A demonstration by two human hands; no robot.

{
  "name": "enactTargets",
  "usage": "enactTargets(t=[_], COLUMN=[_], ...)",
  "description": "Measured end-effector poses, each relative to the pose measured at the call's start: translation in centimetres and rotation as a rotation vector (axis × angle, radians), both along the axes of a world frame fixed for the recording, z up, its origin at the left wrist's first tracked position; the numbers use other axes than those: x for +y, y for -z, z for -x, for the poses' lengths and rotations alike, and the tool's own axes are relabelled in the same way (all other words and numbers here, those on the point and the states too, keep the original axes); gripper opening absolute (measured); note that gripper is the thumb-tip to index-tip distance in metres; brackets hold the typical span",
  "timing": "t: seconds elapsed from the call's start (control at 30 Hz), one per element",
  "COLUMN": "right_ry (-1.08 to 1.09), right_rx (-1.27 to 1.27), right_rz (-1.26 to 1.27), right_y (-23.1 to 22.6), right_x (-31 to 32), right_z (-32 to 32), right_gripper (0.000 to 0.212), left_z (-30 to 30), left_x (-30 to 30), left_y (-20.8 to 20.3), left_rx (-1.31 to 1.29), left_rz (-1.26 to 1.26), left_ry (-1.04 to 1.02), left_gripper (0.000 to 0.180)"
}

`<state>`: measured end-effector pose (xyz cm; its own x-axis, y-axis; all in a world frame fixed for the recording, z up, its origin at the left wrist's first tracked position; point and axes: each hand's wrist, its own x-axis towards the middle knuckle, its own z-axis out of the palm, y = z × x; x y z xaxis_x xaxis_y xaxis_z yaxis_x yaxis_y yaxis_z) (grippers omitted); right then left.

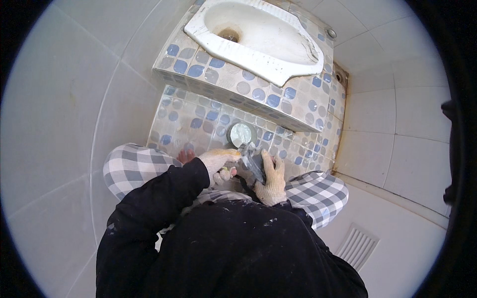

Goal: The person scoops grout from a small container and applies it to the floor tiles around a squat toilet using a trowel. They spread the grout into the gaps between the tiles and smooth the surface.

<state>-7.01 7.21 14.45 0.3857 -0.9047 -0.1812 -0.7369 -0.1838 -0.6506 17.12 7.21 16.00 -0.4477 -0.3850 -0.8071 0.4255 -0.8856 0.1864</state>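
Both my hands wear pale knitted gloves and meet in front of my knees. My right hand (271,181) is closed along the side of a dark grey flat tool (255,165), smeared with pale paste towards its far end. My left hand (218,162) is curled, its fingertips near that far end; bare fingertips show below its palm. What it grips, if anything, I cannot make out. A black strip, perhaps a handle (244,185), runs between the hands. Just beyond them a round tub (242,134) of whitish paste stands on the floor.
A raised step (233,94) with blue and grey patterned tiles crosses in front, bearing a white squat toilet (278,62). Grey tiled walls (54,109) rise on both sides. A drain hole (340,77) sits at the right corner; a white vent grille (357,247) lies at lower right.
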Motion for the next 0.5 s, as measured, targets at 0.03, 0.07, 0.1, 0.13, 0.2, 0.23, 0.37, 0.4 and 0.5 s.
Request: enactTargets(t=[0.03,0.07,0.1,0.13,0.2,0.23,0.37,0.4,0.5], right_ry=[-0.012,0.015,0.047,0.091,0.269,0.465,0.726,0.710,0.488], right_rx=[0.049,0.044,0.035,0.037,-0.276,-0.626,-1.240,-1.249,-0.812], right_rz=[0.032,0.001,-0.045,-0.131,-0.262,-0.538,-0.971,-0.962,-0.517], right_y=[-0.5,-0.9,-1.3,-1.5,-1.7,-1.7,-0.9,-0.7,0.6], right_x=[0.3,0.4,0.4,0.2,-0.7,-1.3,-2.8,-2.9,-2.8], right_z=[0.0,0.1,0.1,0.1,0.2,0.5,1.8,2.0,1.1], right_gripper=[0.083,0.083,0.083,0.084,0.082,0.080,0.075,0.076,0.086], left_z=[-0.1,-0.3,-0.4,-0.5,-0.5,-0.5,-0.2,-0.2,0.1], left_x=[-0.1,-0.1,-0.2,-0.3,-0.5,-0.6,-0.6,-0.5,-0.5], left_y=[0.2,0.3,0.4,0.5,0.4,0.3,-0.5,-0.6,-0.7], left_rx=[-0.011,-0.006,0.012,0.011,0.022,0.010,0.017,0.041,0.016], left_rz=[0.002,-0.022,-0.061,-0.039,-0.016,-0.035,-0.043,-0.058,-0.029], left_ry=[-0.018,-0.024,-0.050,-0.053,-0.090,-0.087,-0.070,-0.084,-0.074], left_gripper=[0.022,0.022,0.023,0.021,0.019,0.019,0.018,0.018,0.018])
